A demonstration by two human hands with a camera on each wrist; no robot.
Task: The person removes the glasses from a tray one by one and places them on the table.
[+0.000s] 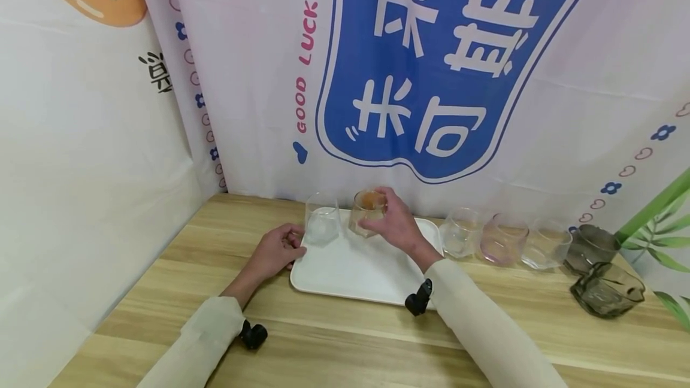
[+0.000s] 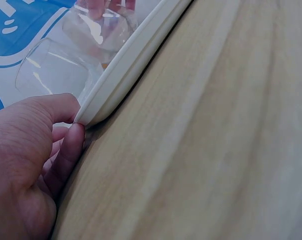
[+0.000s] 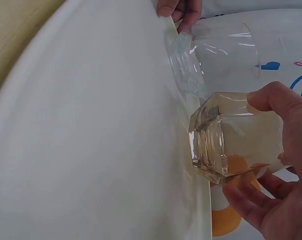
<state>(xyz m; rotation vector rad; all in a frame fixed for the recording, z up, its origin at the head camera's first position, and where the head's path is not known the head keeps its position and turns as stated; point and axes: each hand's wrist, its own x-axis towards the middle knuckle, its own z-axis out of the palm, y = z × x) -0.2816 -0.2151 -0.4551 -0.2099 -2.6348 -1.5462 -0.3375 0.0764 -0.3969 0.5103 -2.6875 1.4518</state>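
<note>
A white rectangular tray [image 1: 350, 274] lies on the wooden table. My left hand [image 1: 274, 251] pinches its left edge between thumb and fingers, as the left wrist view shows near the tray corner [image 2: 91, 112]. In the right hand [image 1: 398, 223] is a pale amber faceted drinking glass [image 3: 236, 135], gripped around its side with thumb and fingers on opposite faces. The amber glass is upright at the tray's back part; whether its base touches the tray I cannot tell. Left of it, a clear glass [image 1: 322, 223] stands on the tray's back left corner.
To the tray's right stand a clear glass [image 1: 460, 235], a pink-tinted glass [image 1: 501, 241], another clear glass [image 1: 547, 247] and a dark grey glass [image 1: 590, 250]. A smoky dish-like glass [image 1: 606, 292] sits in front, near green leaves [image 1: 665, 238]. A printed cloth [image 1: 259, 154] hangs behind.
</note>
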